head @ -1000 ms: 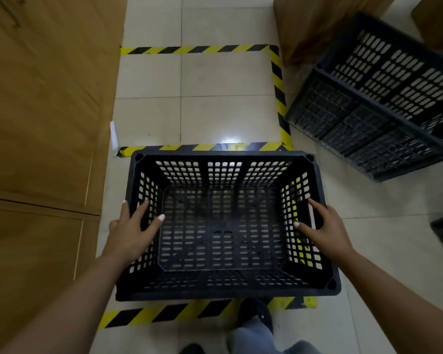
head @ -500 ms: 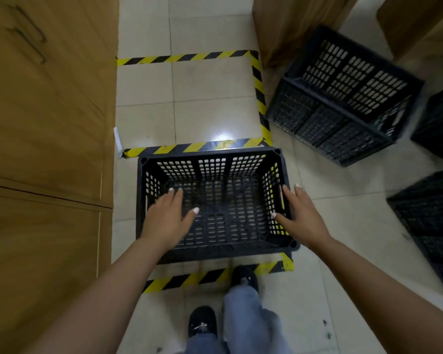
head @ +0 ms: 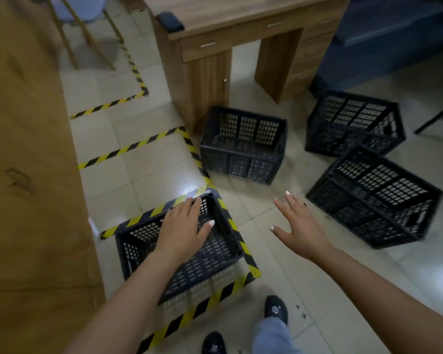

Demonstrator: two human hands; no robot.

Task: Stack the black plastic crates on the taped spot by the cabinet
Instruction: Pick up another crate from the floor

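- Wooden cabinet (head: 31, 175) fills the left edge of the view; a handle shows on its face, blurred.
- Yellow-and-black tape (head: 251, 267) outlines a rectangle on the tiled floor (head: 279, 251), just beside the cabinet. More taped outlines lie farther along the cabinet side.
- One black crate (head: 215, 254) sits upright inside the nearest taped rectangle, open top up, nothing stacked on it.
- Left hand (head: 183, 231) hovers over the open top of this crate, palm down, fingers spread wide, holding nothing. Contact with the far rim: cannot tell, frame is blurred.
- Right hand (head: 299, 228) is over bare floor to the right of the taped rectangle, fingers splayed wide, empty, apart from every crate.
- Second crate (head: 243, 146) stands upright just outside the tape, at the foot of a wooden desk (head: 241, 29).
- Third crate (head: 356, 123) sits farther right, near the desk's other leg.
- Fourth crate (head: 379, 198) lies tilted nearest the right hand, just in front of the third.
- Two dark shoes (head: 275, 306) and a pale trouser leg show at the bottom edge.
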